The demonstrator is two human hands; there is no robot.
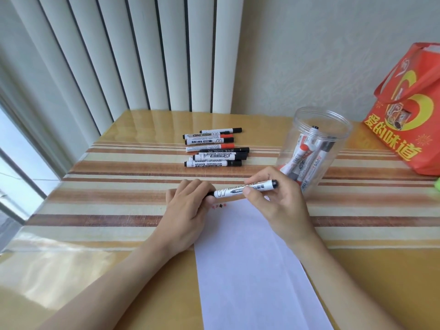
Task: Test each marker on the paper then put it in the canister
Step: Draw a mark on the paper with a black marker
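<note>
A black whiteboard marker (240, 189) lies level between my two hands above the top edge of the white paper (252, 270). My right hand (273, 198) pinches its barrel near the rear end. My left hand (188, 203) grips the cap end, which is hidden inside my fingers. Small red and black test marks (220, 206) show at the paper's top left corner. A clear plastic canister (316, 148) stands open to the right with several markers inside. A pile of several black and red markers (214, 148) lies on the table beyond my hands.
An orange shopping bag (409, 110) stands at the far right beside the canister. A striped cloth under clear film (107, 198) covers the table. Vertical blinds (142, 55) hang behind it, with a window at the left. A green object (437, 184) shows at the right edge.
</note>
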